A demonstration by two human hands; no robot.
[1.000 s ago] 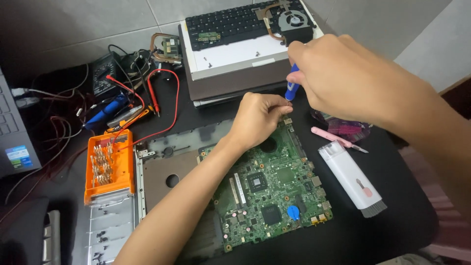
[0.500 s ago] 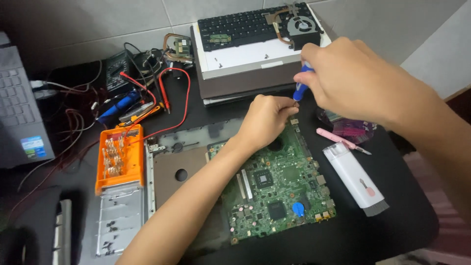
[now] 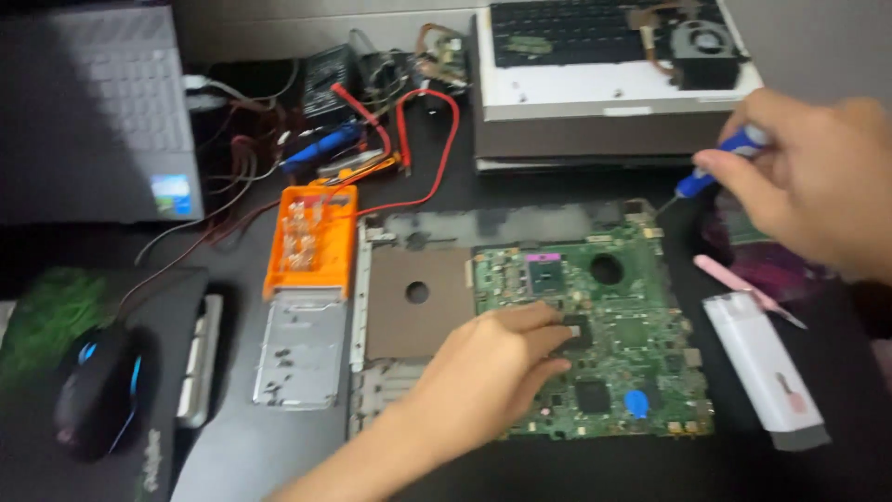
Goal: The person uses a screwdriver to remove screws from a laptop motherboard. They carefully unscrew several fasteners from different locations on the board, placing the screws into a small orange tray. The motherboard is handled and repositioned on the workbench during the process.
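Green rectangular circuit board [image 3: 623,344] lies under the flat, loose left hand [image 3: 497,358]; right hand [image 3: 818,181] grips one blue-handled screwdriver [image 3: 711,172] (one orange plastic bit case [image 3: 311,240] nearby).

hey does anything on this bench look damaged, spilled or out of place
Nothing looks spilled or broken. The green circuit board lies bare under the left hand, the right hand holds a blue screwdriver, and red and black wires sprawl loosely behind.
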